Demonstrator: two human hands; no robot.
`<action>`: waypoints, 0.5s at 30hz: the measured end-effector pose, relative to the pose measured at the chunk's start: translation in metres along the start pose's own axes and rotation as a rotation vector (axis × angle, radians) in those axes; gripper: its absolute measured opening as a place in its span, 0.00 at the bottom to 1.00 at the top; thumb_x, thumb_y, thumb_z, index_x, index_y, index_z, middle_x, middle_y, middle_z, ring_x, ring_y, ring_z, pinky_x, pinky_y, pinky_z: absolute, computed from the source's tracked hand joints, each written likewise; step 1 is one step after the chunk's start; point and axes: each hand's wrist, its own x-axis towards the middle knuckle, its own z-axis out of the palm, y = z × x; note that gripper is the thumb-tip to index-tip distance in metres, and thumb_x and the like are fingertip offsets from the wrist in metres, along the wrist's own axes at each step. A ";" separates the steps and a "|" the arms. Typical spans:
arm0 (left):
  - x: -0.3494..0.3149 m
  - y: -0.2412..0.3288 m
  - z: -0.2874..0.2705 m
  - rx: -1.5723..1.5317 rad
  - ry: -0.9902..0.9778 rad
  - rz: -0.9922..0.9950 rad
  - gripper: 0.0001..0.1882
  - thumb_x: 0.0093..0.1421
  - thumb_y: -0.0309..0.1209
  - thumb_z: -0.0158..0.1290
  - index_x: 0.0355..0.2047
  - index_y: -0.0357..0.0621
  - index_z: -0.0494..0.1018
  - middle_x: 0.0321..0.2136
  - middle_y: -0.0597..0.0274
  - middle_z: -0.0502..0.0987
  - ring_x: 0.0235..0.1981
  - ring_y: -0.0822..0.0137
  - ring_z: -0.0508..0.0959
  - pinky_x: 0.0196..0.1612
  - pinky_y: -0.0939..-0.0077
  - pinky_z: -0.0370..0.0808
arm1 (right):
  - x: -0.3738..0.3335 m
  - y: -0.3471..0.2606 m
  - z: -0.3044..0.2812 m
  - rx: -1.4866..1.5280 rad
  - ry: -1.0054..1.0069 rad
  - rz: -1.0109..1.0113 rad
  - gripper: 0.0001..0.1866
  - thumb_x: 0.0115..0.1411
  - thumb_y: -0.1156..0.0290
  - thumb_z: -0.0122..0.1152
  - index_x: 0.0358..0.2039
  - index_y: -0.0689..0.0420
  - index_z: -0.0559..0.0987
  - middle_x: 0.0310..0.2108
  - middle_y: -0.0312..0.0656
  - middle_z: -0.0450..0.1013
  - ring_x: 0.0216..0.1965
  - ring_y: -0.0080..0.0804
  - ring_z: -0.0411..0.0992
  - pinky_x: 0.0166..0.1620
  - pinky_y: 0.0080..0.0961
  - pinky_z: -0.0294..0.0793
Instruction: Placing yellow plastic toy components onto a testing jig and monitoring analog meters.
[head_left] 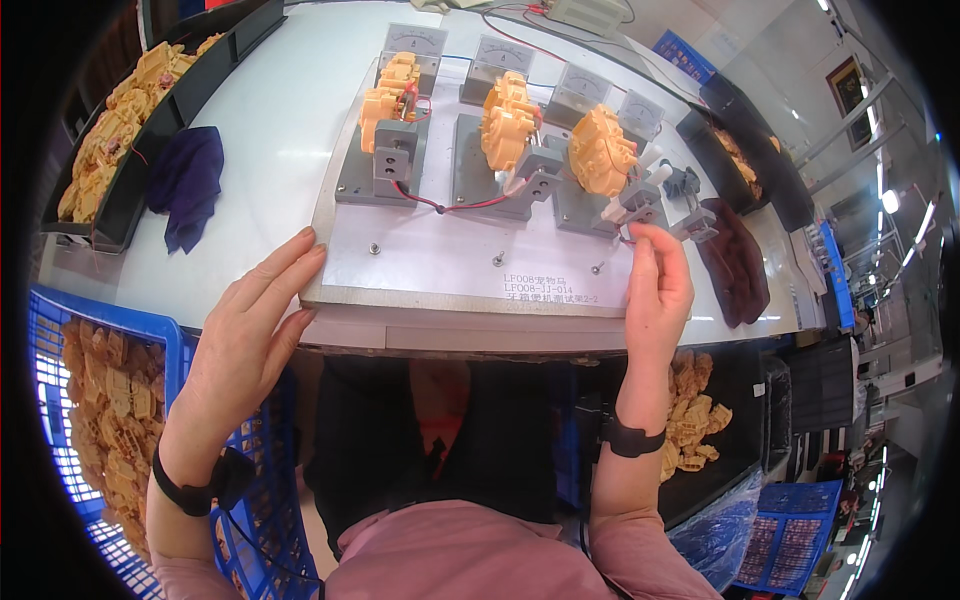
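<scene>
A flat test board (430, 268) carries three grey fixtures, each holding a yellow plastic gearbox: left (384, 106), middle (507, 122) and right (601, 152). My left hand (262, 322) lies with its fingers stretched out, fingertips at the board's left front edge, holding nothing. At the front of the right fixture, my right hand (656, 285) has thumb and fingers pinched together beside a small grey clamp (634, 207). What sits between those fingertips is too small to make out. Red and black wires (440, 208) run between the left and middle fixtures.
Needle meters (497, 66) stand behind the gearboxes. Black bins with yellow parts flank the board, left (95, 240) and right (722, 150). Dark cloths lie at left (187, 185) and right (735, 265). Below the table are a blue crate (178, 350) and a dark container of yellow parts (735, 440).
</scene>
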 end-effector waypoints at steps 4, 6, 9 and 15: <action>0.000 0.000 0.000 -0.002 -0.002 -0.005 0.28 0.58 0.16 0.52 0.61 0.39 0.68 0.63 0.46 0.67 0.64 0.47 0.67 0.66 0.63 0.63 | 0.000 -0.004 0.000 -0.005 -0.003 0.092 0.08 0.69 0.74 0.53 0.45 0.59 0.79 0.32 0.27 0.71 0.31 0.12 0.63 0.37 0.12 0.63; 0.001 -0.001 0.001 0.033 0.031 0.025 0.27 0.58 0.19 0.53 0.60 0.41 0.69 0.63 0.49 0.68 0.61 0.48 0.70 0.62 0.63 0.66 | 0.002 -0.007 0.001 -0.021 -0.052 0.022 0.08 0.68 0.75 0.54 0.44 0.59 0.79 0.32 0.29 0.71 0.31 0.14 0.65 0.37 0.13 0.65; 0.001 -0.001 0.001 0.067 0.070 0.060 0.26 0.59 0.21 0.55 0.60 0.43 0.69 0.62 0.52 0.69 0.58 0.50 0.72 0.59 0.63 0.70 | 0.005 -0.015 -0.007 -0.174 -0.149 -0.116 0.07 0.66 0.75 0.57 0.42 0.60 0.80 0.31 0.34 0.72 0.32 0.22 0.69 0.39 0.18 0.68; 0.000 -0.001 0.002 0.052 0.064 0.059 0.26 0.60 0.21 0.54 0.60 0.43 0.69 0.62 0.53 0.69 0.58 0.50 0.72 0.59 0.63 0.69 | 0.003 -0.018 -0.021 -0.447 -0.359 -0.320 0.07 0.60 0.74 0.63 0.39 0.59 0.81 0.36 0.42 0.75 0.41 0.39 0.72 0.47 0.31 0.70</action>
